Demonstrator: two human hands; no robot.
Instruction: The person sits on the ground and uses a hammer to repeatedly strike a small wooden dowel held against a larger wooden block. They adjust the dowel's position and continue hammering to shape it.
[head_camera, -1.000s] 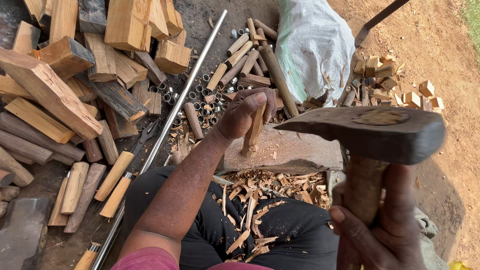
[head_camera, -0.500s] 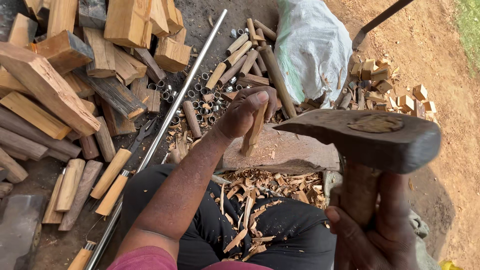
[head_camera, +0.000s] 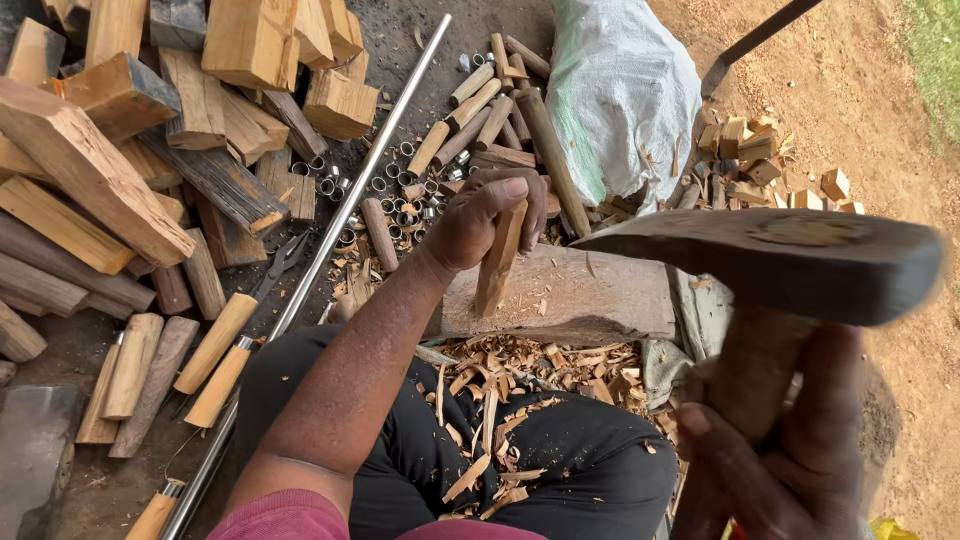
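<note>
The left hand (head_camera: 480, 220) reaches forward on a straight, outstretched arm, its fingers curled closed over the top of a wooden stick (head_camera: 497, 262) that it holds nearly upright, tilted slightly, with the lower end resting on a flat chopping block (head_camera: 580, 295). The right hand (head_camera: 770, 450), at 5 o'clock from the stick and near the camera, is wrapped tight around the wooden handle of a hatchet (head_camera: 780, 262), whose dark blade is raised level and points toward 9 o'clock, well apart from the stick. Wood shavings (head_camera: 500, 400) lie on the lap at 6 o'clock. A long metal rod (head_camera: 340, 225) runs diagonally at 9 o'clock, and a white sack (head_camera: 620, 90) sits at 1 o'clock.
</note>
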